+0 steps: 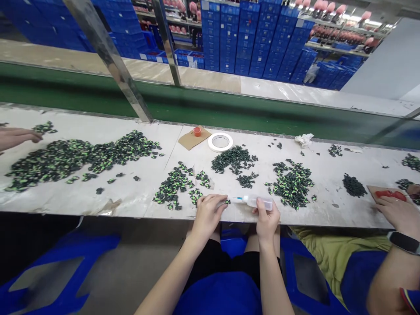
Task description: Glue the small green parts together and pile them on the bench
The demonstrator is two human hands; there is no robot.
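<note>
Just below frame centre, I had my left hand pinching a small piece, my right hand gripping a bottle crosswise, nozzle pointing left toward it.

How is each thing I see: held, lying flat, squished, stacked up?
Left hand: closed on a small piece
Small piece: held at the fingertips
Right hand: closed around the bottle
Bottle: held sideways, blue tip towards the left hand
White roll: lying flat
Cardboard: flat, under the red cup
White tissue: crumpled
Blue crates: stacked
</note>
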